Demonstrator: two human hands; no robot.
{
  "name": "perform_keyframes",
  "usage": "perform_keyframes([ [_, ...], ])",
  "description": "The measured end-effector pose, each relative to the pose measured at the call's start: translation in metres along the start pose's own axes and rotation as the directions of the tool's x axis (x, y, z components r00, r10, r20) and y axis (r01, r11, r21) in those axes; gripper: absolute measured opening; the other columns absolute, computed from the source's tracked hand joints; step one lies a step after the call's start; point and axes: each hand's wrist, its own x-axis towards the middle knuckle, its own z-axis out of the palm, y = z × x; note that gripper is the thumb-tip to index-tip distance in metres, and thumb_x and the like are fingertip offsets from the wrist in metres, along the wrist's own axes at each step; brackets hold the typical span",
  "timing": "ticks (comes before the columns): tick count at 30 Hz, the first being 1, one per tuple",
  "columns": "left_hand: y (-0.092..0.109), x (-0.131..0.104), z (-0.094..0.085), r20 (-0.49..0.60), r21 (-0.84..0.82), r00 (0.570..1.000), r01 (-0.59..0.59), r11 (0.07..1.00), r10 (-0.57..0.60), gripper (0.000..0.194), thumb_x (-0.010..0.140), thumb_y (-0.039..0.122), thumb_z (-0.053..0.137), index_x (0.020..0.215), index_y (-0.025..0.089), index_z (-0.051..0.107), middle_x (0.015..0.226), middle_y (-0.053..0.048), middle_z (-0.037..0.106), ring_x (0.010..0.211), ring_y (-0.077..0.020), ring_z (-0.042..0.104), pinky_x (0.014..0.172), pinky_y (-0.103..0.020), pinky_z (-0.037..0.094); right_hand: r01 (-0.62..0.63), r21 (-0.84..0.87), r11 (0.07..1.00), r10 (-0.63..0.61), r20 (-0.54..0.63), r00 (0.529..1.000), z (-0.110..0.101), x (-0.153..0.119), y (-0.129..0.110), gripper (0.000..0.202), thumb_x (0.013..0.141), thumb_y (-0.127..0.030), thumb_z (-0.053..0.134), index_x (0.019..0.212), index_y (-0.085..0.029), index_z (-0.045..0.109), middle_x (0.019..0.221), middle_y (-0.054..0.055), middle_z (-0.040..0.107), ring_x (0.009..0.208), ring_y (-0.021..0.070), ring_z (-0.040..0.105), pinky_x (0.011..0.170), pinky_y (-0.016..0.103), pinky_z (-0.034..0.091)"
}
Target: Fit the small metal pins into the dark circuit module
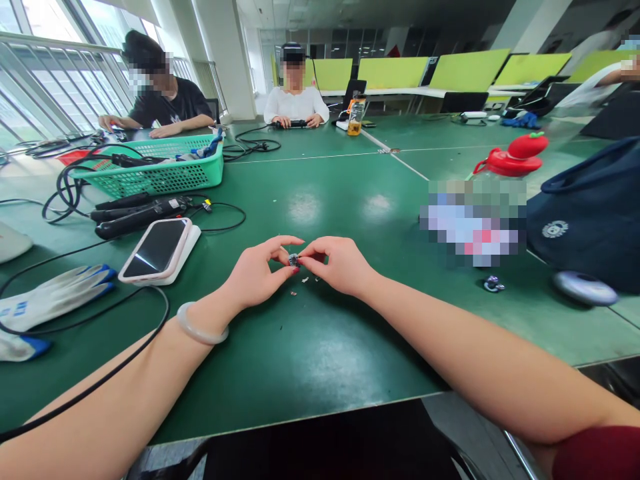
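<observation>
A small grey metallic piece [293, 259] is held just above the green table [330, 333]; it is too small to name. My left hand [260, 270] pinches it from the left between thumb and fingers, a pale bangle on the wrist. From the right, my right hand [340, 265] has its fingertips closed at the same piece. The fingertips cover part of it. On the table under the hands lie several tiny pale scraps [305, 280].
To the left are a phone [156, 250], work gloves [60, 297], black cable-fed tools [143, 212] and a green basket [210, 167]. To the right stand a red-lidded bottle [510, 160], a small shiny object [493, 285] and a dark bag [590, 207]. Co-workers sit across the table.
</observation>
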Motion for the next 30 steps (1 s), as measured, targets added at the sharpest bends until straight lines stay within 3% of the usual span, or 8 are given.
perform_keyframes([
  [5,0.001,-0.001,0.000,0.052,-0.015,0.998,-0.039,0.999,0.040,0.037,0.077,0.025,0.056,0.114,0.022,0.052,0.075,0.001,0.061,0.076,-0.0153,0.060,0.080,-0.031,0.046,-0.041,0.123,0.992,0.031,0.082,0.996,-0.001,0.000,0.003,0.010,0.076,-0.022,0.059,0.075,-0.018,0.068,0.070,0.000,0.065,0.061,0.0096,0.055,0.059,0.022,0.042],
  [11,0.001,-0.001,-0.001,0.093,-0.017,0.994,-0.052,0.999,0.053,0.036,0.078,0.024,0.053,0.114,0.021,0.051,0.076,0.001,0.061,0.076,-0.0151,0.060,0.076,-0.029,0.046,-0.054,0.144,0.988,0.041,0.093,0.995,-0.002,-0.001,0.002,0.013,0.077,-0.026,0.061,0.072,-0.018,0.069,0.065,-0.001,0.065,0.057,0.0093,0.053,0.056,0.021,0.040],
  [14,0.000,0.000,-0.001,0.093,0.013,0.995,-0.043,0.999,0.042,0.036,0.078,0.024,0.053,0.113,0.022,0.052,0.075,0.002,0.060,0.074,-0.0148,0.059,0.074,-0.029,0.045,-0.082,0.079,0.993,0.073,0.109,0.991,-0.003,0.001,0.006,0.015,0.079,-0.026,0.058,0.077,-0.020,0.072,0.070,0.000,0.068,0.061,0.0103,0.056,0.058,0.022,0.040],
  [20,-0.001,0.002,0.001,0.057,0.124,0.997,0.053,0.991,-0.060,0.024,0.080,0.030,0.051,0.101,0.024,0.061,0.078,0.001,0.061,0.073,-0.0157,0.058,0.072,-0.030,0.045,-0.152,-0.239,0.959,0.203,0.206,0.957,-0.011,0.005,0.015,0.008,0.075,-0.025,0.063,0.075,-0.023,0.071,0.074,-0.002,0.068,0.069,0.0117,0.057,0.062,0.023,0.039],
  [24,-0.005,0.004,0.003,0.063,0.102,0.990,0.119,0.988,-0.125,0.026,0.078,0.032,0.055,0.102,0.025,0.061,0.077,0.001,0.062,0.074,-0.0156,0.058,0.073,-0.030,0.045,-0.195,-0.276,0.941,0.268,0.258,0.928,-0.011,0.005,0.017,0.011,0.070,-0.031,0.069,0.076,-0.023,0.070,0.074,-0.002,0.067,0.068,0.0114,0.056,0.059,0.022,0.038],
  [30,-0.012,0.004,0.005,0.116,-0.008,0.979,0.170,0.985,-0.168,0.028,0.082,0.023,0.048,0.108,0.025,0.058,0.083,0.002,0.066,0.076,-0.0144,0.061,0.076,-0.029,0.045,-0.132,-0.286,0.949,0.218,0.291,0.932,-0.006,0.004,0.017,0.006,0.073,-0.021,0.064,0.068,-0.021,0.067,0.070,-0.002,0.064,0.067,0.0111,0.054,0.060,0.022,0.036],
])
